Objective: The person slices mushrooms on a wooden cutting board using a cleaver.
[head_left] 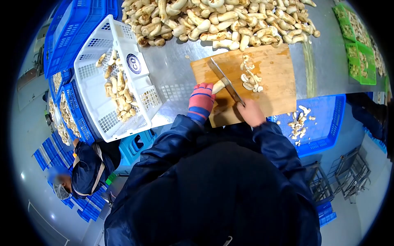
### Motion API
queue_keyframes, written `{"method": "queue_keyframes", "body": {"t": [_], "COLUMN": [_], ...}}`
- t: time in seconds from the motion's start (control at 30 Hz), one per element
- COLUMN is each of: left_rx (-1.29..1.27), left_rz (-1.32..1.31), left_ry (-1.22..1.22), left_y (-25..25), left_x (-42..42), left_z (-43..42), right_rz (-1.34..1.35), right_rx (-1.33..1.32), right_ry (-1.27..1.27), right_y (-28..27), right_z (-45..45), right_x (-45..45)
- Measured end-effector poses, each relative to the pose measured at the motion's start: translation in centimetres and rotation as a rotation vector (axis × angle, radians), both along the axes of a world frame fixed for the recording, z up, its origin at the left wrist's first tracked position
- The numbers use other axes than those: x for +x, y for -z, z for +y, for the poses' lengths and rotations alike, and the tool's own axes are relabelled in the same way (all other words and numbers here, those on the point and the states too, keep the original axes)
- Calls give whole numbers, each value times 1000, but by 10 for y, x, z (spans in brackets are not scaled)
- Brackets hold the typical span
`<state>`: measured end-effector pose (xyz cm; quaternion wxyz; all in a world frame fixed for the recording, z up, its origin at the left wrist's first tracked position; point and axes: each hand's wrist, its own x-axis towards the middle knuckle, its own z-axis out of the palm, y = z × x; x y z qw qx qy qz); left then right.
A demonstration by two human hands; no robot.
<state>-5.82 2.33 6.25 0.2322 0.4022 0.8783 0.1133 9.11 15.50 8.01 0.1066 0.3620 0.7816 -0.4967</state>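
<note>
My left hand, in a pink and blue striped glove, is closed on a pale, thick-stemmed mushroom at the left part of a wooden cutting board. Bare, my right hand grips the handle of a knife. The blade slants up and left across the board, touching or just over the mushroom's right end; which one I cannot tell. Cut mushroom pieces lie on the board to the right of the blade.
A large mushroom heap covers the metal table beyond the board. At left stands a white crate holding mushrooms; at lower right, a blue crate with trimmings. Green baskets sit far right. Another person is at lower left.
</note>
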Motion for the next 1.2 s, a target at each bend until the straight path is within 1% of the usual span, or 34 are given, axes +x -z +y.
{"method": "queue_keyframes", "body": {"t": [0.03, 0.1, 0.13, 0.17, 0.2, 0.23, 0.27, 0.3, 0.33, 0.37, 0.4, 0.43, 0.5, 0.57, 0.6, 0.63, 0.67, 0.7, 0.73, 0.77, 0.8, 0.83, 0.87, 0.97, 1.0, 1.1, 1.13, 1.2], "left_rx": [58, 167, 249, 335, 420, 470, 518, 574, 649, 585, 609, 671, 353, -66, 48, 241, 408, 470, 468, 344, 415, 403, 445, 152, 105, 127, 134, 131], "left_rz": [-53, -153, -448, -743, -1037, -1073, -1111, -1130, -1046, -844, -722, -542, 75, 884, 778, 537, 420, 187, -18, 77, 195, 303, 445, 497, 512, 440, 355, 270], "left_ry": [-21, -59, -214, -370, -527, -579, -629, -603, -665, -661, -776, -829, -776, -462, -454, -418, -328, -328, -305, -133, 49, 137, 246, 262, 280, 251, 152, 122], "left_y": [2, 6, 5, 3, -1, -23, -47, -59, -76, -102, -112, -123, -126, -143, -148, -130, -115, -95, -69, -66, -31, -19, 2, 10, 11, 10, 28, 38], "left_x": [-2, -12, -17, -22, -28, -32, -38, -53, -68, -89, -110, -128, -174, -175, -175, -180, -167, -152, -140, -125, -121, -113, -112, -100, -105, -113, -120, -127], "left_z": [-3, -15, -22, -28, -36, -41, -45, -60, -75, -86, -110, -123, -166, -142, -119, -105, -72, -38, -4, 34, 59, 89, 111, 136, 140, 122, 110, 85], "right_rz": [11, -65, -126, -129, -56, 17, 13, 8, 6, 6, 6, 6, -31, -56, -62, -51, -44, -36, -55, -66, -77, -88, -65, -69, -57, -46, -42, -31], "right_rx": [-13, -201, -285, -357, -193, -33, 25, 86, 154, 128, 98, 65, 88, 111, 102, 104, 104, 105, 101, 105, 110, 114, 145, 111, 116, 115, 129, 159], "right_ry": [18, 83, 50, 67, 81, 94, 92, 90, 91, 131, 168, 203, 219, 259, 282, 291, 297, 302, 307, 301, 298, 297, 303, 348, 362, 346, 333, 315], "right_y": [-1, 8, 6, 5, 14, 23, 18, 10, 4, -1, -6, -10, -4, 0, -6, -3, 3, 5, 3, 0, -2, -3, 2, -10, -12, -6, -6, -7], "right_z": [3, 12, 23, 32, 34, 33, 32, 34, 36, 35, 31, 28, 23, 19, 18, 18, 16, 15, 15, 14, 14, 14, 13, 10, 9, 10, 10, 12], "right_x": [-14, -19, -12, -3, 11, 25, 33, 39, 44, 47, 49, 50, 52, 53, 50, 50, 53, 54, 53, 51, 49, 48, 51, 46, 45, 49, 49, 49]}}
